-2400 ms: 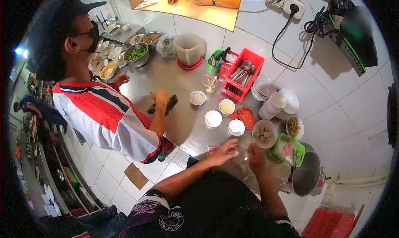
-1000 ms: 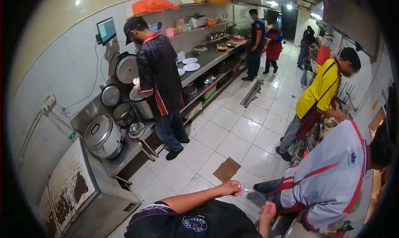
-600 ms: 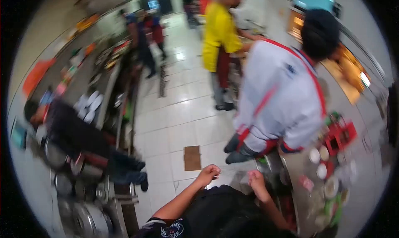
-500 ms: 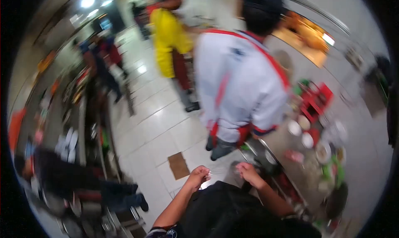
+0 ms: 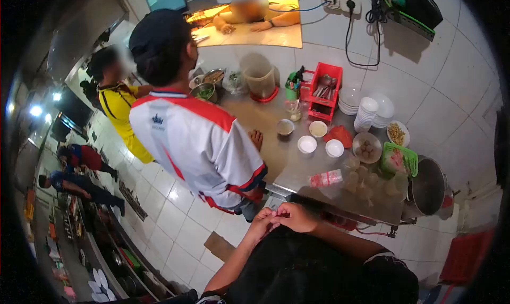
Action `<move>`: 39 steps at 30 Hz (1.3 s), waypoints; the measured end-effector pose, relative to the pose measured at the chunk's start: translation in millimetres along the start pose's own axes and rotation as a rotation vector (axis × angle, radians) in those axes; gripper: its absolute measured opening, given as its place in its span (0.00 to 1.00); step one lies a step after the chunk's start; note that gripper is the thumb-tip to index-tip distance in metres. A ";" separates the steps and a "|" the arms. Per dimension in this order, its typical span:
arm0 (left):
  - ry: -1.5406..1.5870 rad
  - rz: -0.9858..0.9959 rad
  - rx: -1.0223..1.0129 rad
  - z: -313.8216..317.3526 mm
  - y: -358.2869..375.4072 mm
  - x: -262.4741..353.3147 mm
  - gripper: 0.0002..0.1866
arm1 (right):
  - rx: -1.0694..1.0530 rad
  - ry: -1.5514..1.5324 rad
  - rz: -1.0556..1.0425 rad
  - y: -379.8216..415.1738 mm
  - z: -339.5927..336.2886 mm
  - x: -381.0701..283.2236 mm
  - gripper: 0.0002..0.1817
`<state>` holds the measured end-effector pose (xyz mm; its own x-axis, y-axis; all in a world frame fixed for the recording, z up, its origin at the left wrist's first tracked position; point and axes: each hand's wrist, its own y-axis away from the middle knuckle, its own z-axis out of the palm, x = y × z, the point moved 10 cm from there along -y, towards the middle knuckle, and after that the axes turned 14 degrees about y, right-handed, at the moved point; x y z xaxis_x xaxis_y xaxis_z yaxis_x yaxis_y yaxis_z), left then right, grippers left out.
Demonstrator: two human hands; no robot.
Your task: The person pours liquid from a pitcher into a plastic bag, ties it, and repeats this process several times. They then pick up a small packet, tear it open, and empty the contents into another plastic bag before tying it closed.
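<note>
My left hand (image 5: 260, 224) and my right hand (image 5: 297, 218) meet in front of my chest, fingers closed and fingertips touching. Whatever they pinch, if anything, is too small or hidden to make out. Just beyond them lies the near edge of a steel counter (image 5: 287, 168). A red-and-white packet (image 5: 325, 178) rests on that counter, to the right of my hands. Farther back stand small white bowls (image 5: 307, 144), and a bowl of round balls (image 5: 367, 148) is beside a red plastic bag (image 5: 339, 136).
A person in a white-and-red shirt (image 5: 186, 139) stands close on my left at the counter. Behind the bowls are a red rack of spoons (image 5: 325, 91) and stacked white bowls (image 5: 366, 114). A green basket (image 5: 406, 158) and a large metal pot (image 5: 429, 187) are at the right.
My view has swung right toward the counter. My hands, apart half a second ago, have come together. The person in white now appears farther left.
</note>
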<state>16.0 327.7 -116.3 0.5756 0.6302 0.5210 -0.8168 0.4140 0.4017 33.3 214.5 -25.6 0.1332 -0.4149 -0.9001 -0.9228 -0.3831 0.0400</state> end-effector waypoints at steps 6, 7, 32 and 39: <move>0.004 -0.076 -0.016 40.0 -48.2 -27.3 0.05 | 0.040 -0.269 0.123 -3.9 -53.4 74.2 0.08; -0.037 -0.043 0.042 36.7 -55.8 -32.8 0.05 | 0.023 -0.276 0.133 -4.9 -58.1 89.0 0.08; -0.583 0.323 -0.143 146.1 -193.9 -29.4 0.02 | 0.297 -0.003 0.010 -17.1 -191.8 146.9 0.08; -0.101 -0.076 -0.112 137.8 -245.2 -71.9 0.05 | 0.330 0.096 0.360 -12.9 -228.2 197.3 0.10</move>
<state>180.0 90.3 -148.5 0.6325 0.5271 0.5675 -0.7663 0.5325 0.3594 154.0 -50.7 -104.6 -0.1963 -0.5526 -0.8100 -0.9796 0.0733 0.1873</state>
